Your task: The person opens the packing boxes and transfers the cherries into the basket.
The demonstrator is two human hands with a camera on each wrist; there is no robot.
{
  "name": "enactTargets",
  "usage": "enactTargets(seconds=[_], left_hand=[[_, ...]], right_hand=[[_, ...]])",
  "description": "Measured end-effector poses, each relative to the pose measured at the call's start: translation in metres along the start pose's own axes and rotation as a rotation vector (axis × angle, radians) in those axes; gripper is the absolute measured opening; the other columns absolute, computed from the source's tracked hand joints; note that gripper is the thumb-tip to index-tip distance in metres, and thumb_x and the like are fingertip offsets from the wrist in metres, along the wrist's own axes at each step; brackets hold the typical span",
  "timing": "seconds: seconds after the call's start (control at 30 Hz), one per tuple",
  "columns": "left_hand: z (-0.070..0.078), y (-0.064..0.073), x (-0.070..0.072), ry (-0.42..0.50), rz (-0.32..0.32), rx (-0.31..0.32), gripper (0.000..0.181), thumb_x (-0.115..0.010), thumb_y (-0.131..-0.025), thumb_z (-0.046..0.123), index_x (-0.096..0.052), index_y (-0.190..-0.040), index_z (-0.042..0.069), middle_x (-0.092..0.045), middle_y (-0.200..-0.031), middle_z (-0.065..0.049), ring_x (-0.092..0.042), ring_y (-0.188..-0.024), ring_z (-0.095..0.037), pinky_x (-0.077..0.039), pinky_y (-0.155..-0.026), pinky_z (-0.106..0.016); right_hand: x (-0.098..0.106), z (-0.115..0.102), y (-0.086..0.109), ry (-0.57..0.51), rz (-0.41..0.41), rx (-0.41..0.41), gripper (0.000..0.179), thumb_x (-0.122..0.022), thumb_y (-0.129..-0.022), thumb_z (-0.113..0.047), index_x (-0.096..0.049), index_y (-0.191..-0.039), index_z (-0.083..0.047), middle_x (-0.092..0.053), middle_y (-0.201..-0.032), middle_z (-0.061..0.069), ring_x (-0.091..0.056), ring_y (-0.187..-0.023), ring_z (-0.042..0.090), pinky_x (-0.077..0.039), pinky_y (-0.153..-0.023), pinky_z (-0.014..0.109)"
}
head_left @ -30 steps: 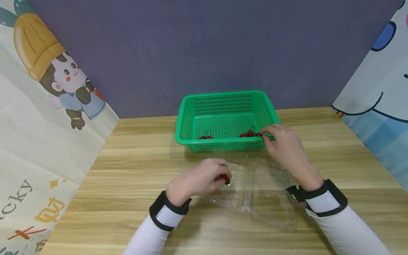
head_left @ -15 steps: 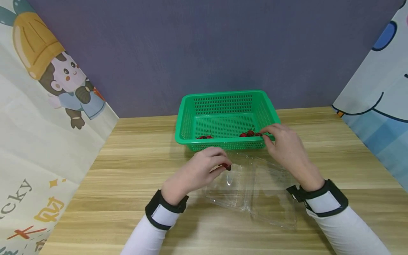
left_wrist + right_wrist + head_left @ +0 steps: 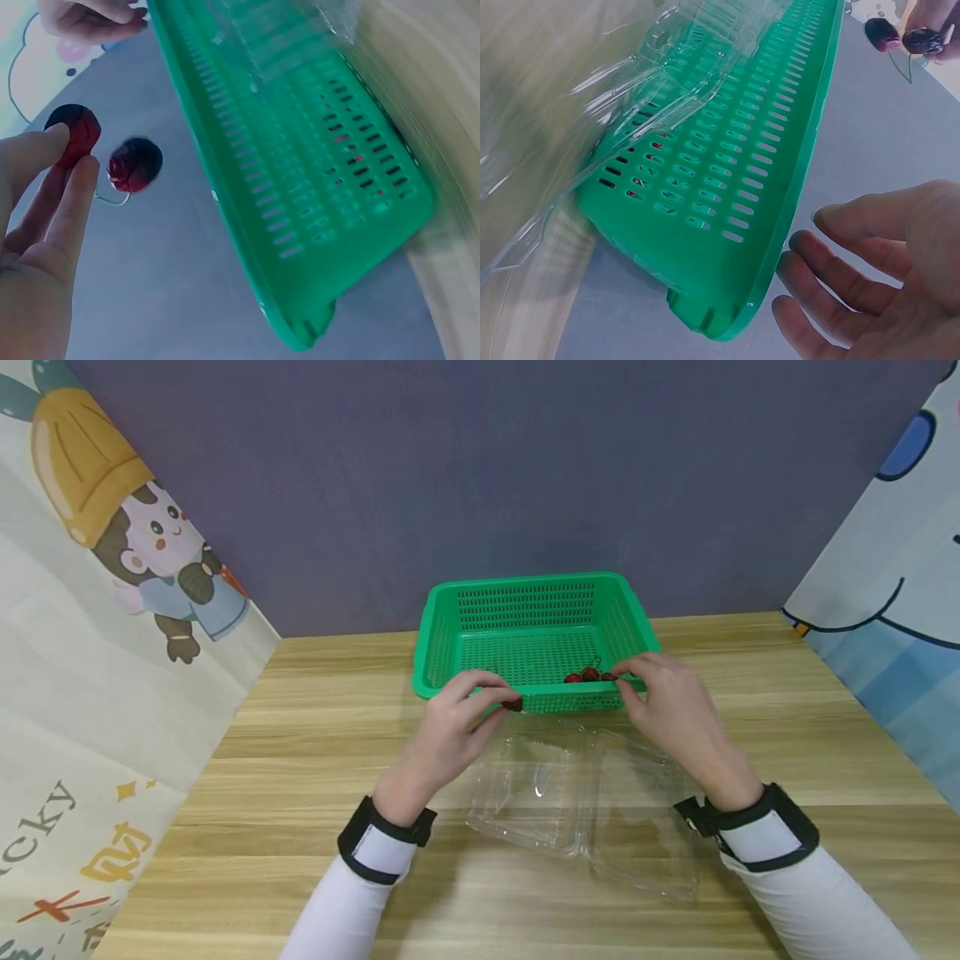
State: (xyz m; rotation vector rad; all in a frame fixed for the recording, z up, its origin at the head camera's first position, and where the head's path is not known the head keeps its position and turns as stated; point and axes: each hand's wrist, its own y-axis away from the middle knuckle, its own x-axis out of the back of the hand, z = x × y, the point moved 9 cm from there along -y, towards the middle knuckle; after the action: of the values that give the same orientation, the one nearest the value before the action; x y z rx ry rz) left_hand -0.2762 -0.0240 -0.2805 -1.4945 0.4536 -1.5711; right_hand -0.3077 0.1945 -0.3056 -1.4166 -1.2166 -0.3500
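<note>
My left hand (image 3: 450,727) pinches a dark red cherry (image 3: 79,135) between thumb and fingers, over the front left rim of the green basket (image 3: 555,691). A second cherry (image 3: 135,163) dangles beside it in the left wrist view, with a thin green stem below. My right hand (image 3: 675,706) is at the basket's front right rim, fingers loosely bent with nothing between them in the right wrist view. Inside the basket, near that hand, lie several cherries (image 3: 590,674). The basket's front left inside is partly hidden by my left hand.
A clear plastic clamshell box (image 3: 525,793) lies unfolded on the wooden table (image 3: 300,760), in front of the basket. Behind the basket rises a dark grey-purple wall (image 3: 480,468). Printed cartoon sheets (image 3: 67,693) flank the table.
My left hand has risen from above the clear box, moving forward and slightly left to the basket's front rim with the cherry held. The right hand stays in place.
</note>
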Motion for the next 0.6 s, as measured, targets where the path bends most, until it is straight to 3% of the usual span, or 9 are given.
enactTargets(seconds=[0.4,0.6], left_hand=[[-0.034,0.011,0.008,-0.129,0.121,0.086,0.022,-0.076,-0.079,-0.011,-0.071,-0.099,-0.003,-0.061,-0.105,-0.012,-0.06,-0.101,-0.027,-0.043,-0.094,-0.025],[-0.047,0.016,0.007,-0.15,0.123,0.139,0.022,-0.074,-0.081,-0.012,-0.071,-0.101,-0.003,-0.061,-0.106,-0.012,-0.059,-0.103,-0.026,-0.042,-0.095,-0.023]], right_hand=[[-0.001,0.0,0.0,-0.013,0.007,0.014,0.011,-0.068,-0.086,0.001,-0.072,-0.096,-0.001,-0.067,-0.098,0.013,-0.062,-0.079,0.028,-0.044,-0.058,0.034],[0.0,-0.001,0.0,-0.014,0.013,0.018,0.01,-0.068,-0.086,0.001,-0.072,-0.095,-0.001,-0.067,-0.097,0.012,-0.061,-0.076,0.027,-0.042,-0.057,0.033]])
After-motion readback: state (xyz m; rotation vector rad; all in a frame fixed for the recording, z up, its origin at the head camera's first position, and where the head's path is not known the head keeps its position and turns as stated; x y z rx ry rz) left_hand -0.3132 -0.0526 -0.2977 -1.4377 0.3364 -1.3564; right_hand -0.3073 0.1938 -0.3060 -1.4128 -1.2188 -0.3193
